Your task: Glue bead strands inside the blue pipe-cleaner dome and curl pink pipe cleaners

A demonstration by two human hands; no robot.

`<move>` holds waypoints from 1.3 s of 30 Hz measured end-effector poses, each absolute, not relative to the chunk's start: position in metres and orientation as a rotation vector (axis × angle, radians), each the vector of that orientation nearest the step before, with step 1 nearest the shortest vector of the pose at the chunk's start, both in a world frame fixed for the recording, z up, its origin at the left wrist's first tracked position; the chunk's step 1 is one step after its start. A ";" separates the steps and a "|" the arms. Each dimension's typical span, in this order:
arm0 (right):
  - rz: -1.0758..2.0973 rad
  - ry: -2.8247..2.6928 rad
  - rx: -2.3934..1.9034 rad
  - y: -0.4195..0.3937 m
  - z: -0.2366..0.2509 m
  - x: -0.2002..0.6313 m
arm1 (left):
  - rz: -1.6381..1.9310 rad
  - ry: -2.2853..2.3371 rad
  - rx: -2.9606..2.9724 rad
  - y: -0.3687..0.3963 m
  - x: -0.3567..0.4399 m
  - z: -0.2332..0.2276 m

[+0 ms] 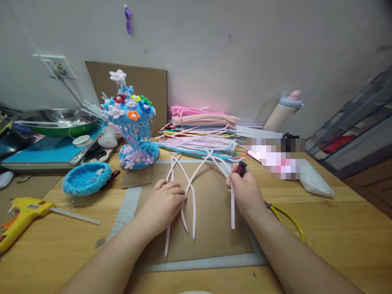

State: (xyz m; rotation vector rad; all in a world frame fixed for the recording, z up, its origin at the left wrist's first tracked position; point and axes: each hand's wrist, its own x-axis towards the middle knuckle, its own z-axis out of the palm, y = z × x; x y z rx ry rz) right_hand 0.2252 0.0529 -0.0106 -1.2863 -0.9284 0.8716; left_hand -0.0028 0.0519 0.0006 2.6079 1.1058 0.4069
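Note:
Several pale pink chenille stems (194,212) lie bent and crossing one another on a brown cardboard sheet (214,241). My left hand (167,202) rests over the stems on the left side, its bent fingers holding them down. Its fingertips are partly hidden. At the right, my right hand (245,185) is closed around a pale pink stem (232,208), whose end hangs below the fingers. A small dark red and black object (241,168) sticks out of the same hand; its kind is unclear.
A blue, flower-covered chenille ornament (128,110) stands behind my left hand, near a blue fuzzy dish (87,179). A yellow glue gun (27,212) lies left; yellow-handled pliers (288,218) lie by my right forearm. Stem bundles (202,120) and a bottle (281,112) stand behind.

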 end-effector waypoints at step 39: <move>1.827 -1.278 -0.947 0.009 0.003 0.189 | 1.531 0.938 1.127 0.027 -0.019 0.017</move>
